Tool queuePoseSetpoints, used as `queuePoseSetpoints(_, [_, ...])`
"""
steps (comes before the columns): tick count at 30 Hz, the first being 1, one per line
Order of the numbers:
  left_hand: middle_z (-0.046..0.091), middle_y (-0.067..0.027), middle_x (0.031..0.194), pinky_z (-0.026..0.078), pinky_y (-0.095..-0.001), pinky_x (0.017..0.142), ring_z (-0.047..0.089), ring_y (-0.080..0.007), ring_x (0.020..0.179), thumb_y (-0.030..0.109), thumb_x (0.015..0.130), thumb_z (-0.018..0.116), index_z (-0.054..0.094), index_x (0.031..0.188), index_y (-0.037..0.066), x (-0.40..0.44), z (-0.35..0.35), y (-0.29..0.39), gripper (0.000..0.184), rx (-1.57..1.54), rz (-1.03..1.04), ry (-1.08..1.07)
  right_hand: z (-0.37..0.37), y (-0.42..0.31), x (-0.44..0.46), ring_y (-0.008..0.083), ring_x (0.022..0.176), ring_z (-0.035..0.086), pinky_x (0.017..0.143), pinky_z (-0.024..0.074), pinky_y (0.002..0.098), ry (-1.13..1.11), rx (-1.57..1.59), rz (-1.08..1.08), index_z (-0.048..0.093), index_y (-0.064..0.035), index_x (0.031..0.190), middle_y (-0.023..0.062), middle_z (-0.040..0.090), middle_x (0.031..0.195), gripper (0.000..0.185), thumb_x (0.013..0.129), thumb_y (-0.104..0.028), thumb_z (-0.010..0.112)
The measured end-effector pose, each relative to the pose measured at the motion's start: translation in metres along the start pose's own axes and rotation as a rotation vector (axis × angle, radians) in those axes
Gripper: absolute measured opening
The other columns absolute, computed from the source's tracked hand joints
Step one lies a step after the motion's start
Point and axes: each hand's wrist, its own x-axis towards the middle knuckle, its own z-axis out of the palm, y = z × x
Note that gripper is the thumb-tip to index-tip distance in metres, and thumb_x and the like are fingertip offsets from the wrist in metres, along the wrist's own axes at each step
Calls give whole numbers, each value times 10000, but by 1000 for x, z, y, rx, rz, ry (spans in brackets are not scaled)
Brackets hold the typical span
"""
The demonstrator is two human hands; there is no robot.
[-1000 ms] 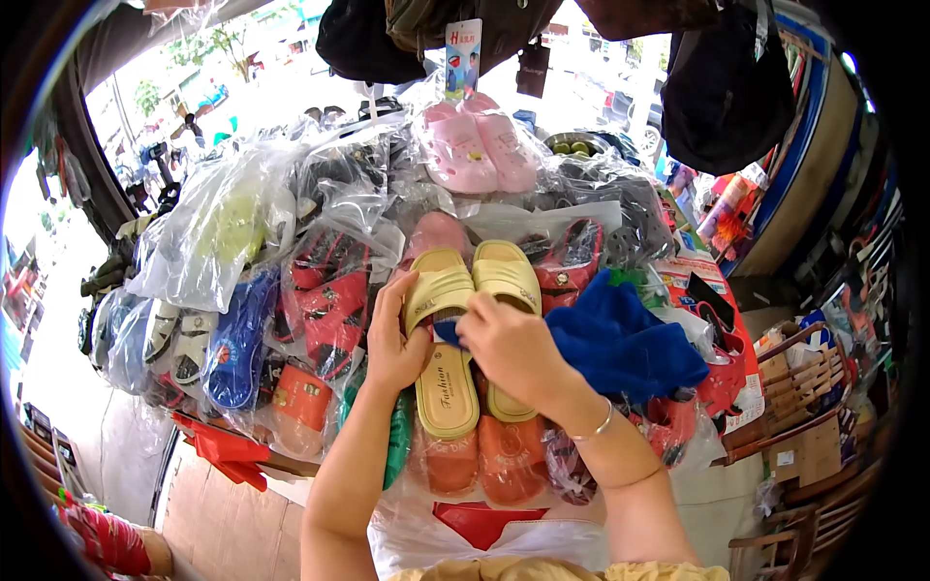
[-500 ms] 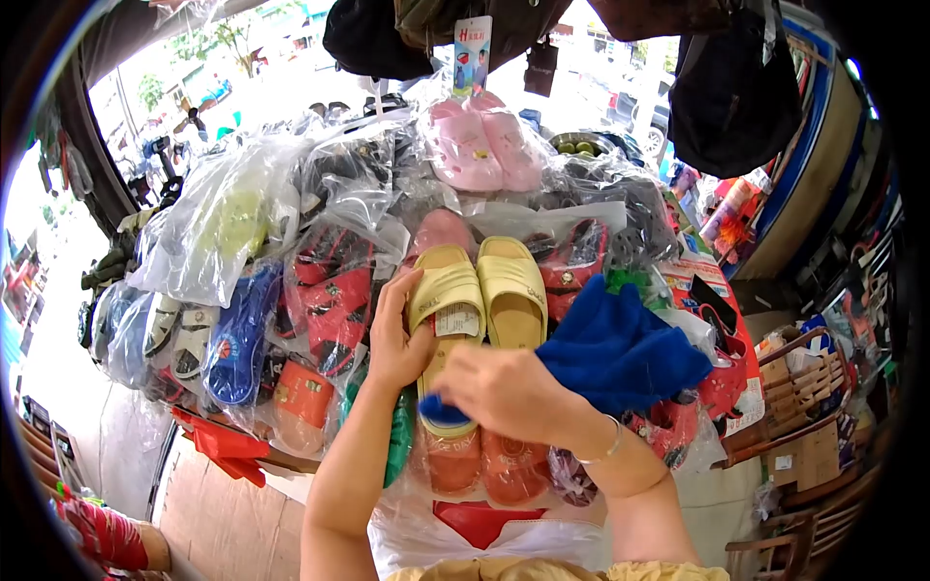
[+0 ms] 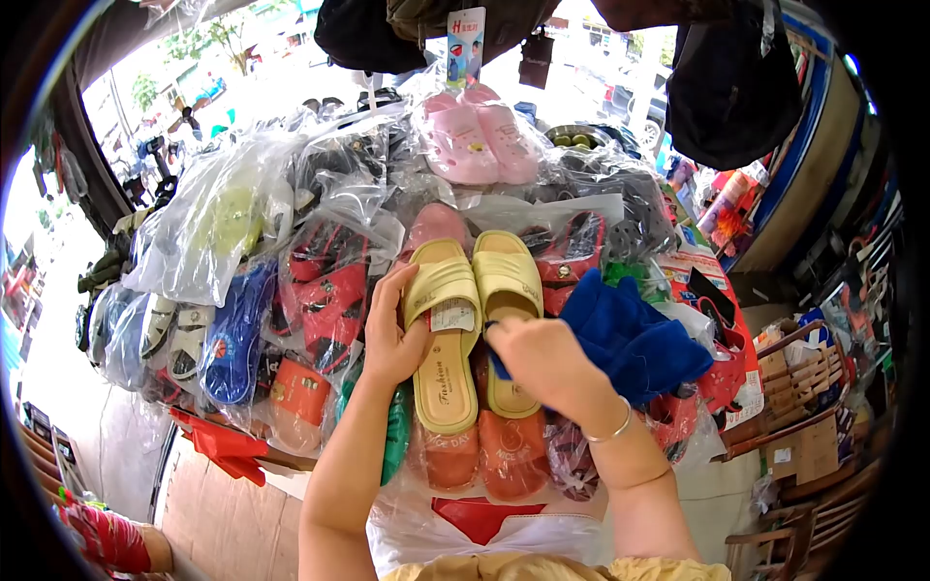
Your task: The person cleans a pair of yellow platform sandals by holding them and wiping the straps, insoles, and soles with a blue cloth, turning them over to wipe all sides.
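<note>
A pair of pale yellow slippers lies side by side on top of a pile of bagged footwear, toes pointing away from me. My left hand (image 3: 395, 329) grips the outer side of the left slipper (image 3: 446, 382), thumb near the white label under its strap. On the right slipper (image 3: 508, 273), my right hand (image 3: 547, 358) presses a bunched part of a blue cloth (image 3: 635, 334) against the insole below the strap. The rest of that cloth spreads out to the right. My right hand covers part of the right slipper's insole.
Pink clogs (image 3: 475, 140) in plastic sit at the back of the pile. Blue slippers (image 3: 242, 334) and red sandals (image 3: 334, 290) lie left, orange slippers (image 3: 513, 455) in front. Black bags (image 3: 736, 97) hang overhead. A wooden chair (image 3: 799, 387) stands right.
My right hand has moved up and right with the bunched cloth, from the left slipper's heel to the right slipper's insole. My left hand keeps its grip on the left slipper.
</note>
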Motion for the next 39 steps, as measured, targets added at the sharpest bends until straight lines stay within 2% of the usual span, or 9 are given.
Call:
queuePoseSetpoints(3, [518, -214, 1313, 373, -393, 1096, 496, -356, 1272, -53, 730, 490, 509, 1335, -23, -3, -1, -3, 606, -34, -17, 7, -34, 5, -7, 279, 766, 683, 635, 544, 386, -172, 353, -192, 636, -86, 892, 83, 636, 836, 72, 843, -136, 651])
queuePoseSetpoints(9, [518, -206, 1311, 382, -381, 1084, 506, -340, 1254, -56, 737, 489, 512, 1333, -20, 1, 0, 1, 597, -43, -9, 0, -17, 0, -1, 282, 754, 699, 667, 558, 409, -280, 71, 14, 660, -100, 902, 112, 689, 875, 90, 857, -178, 665])
queuePoseSetpoints(11, [522, -204, 1307, 389, -379, 1076, 513, -333, 1239, -58, 738, 487, 513, 1331, -21, -1, 0, 0, 595, -46, -3, 14, -32, 4, -6, 297, 778, 699, 685, 557, 404, -241, 312, -185, 670, -97, 904, 118, 694, 848, 95, 844, -170, 675])
queuePoseSetpoints(15, [523, -202, 1307, 387, -378, 1078, 511, -332, 1241, -62, 736, 484, 513, 1330, -24, 0, 0, 0, 596, 7, 11, -2, -33, 31, 11, 346, 824, 667, 709, 539, 418, 534, 493, 112, 679, -84, 962, 121, 667, 912, 146, 861, -189, 674])
queuePoseSetpoints(20, [509, -202, 1338, 372, -387, 1096, 491, -342, 1272, -65, 729, 486, 513, 1336, -16, 1, -3, -4, 610, 39, 7, -33, 23, 87, 14, 357, 822, 685, 699, 551, 440, 340, 82, 516, 674, -143, 966, 121, 667, 910, 100, 900, -166, 602])
queuePoseSetpoints(25, [451, -221, 1414, 342, -414, 1125, 427, -362, 1352, 15, 760, 580, 499, 1358, 11, 19, -6, 30, 603, 150, -18, -200, 6, 66, 21, 333, 789, 681, 678, 547, 443, 738, 409, 226, 661, -149, 959, 84, 660, 916, 79, 886, -175, 644])
queuePoseSetpoints(28, [487, -210, 1396, 297, -466, 1143, 435, -396, 1333, 223, 759, 706, 517, 1354, 49, 40, 13, 77, 649, 635, 150, -346, 27, 76, 20, 347, 803, 678, 705, 543, 440, 406, 284, 407, 681, -149, 966, 99, 669, 915, 101, 878, -147, 630])
queuePoseSetpoints(35, [642, -182, 1131, 434, -467, 1007, 549, -388, 1175, 175, 765, 661, 593, 1262, 66, 67, 50, 80, 514, 823, 85, -532, 0, 73, 19, 337, 804, 667, 706, 537, 440, 825, 506, 196, 674, -160, 985, 94, 644, 912, 92, 910, -169, 621])
queuePoseSetpoints(39, [637, -180, 1215, 399, -464, 1057, 544, -388, 1174, 80, 751, 608, 620, 1260, 69, 52, 41, 79, 510, 682, 211, -418, 38, 95, 19, 349, 791, 669, 687, 537, 456, 557, 341, 426, 671, -168, 984, 106, 637, 912, 110, 908, -142, 596])
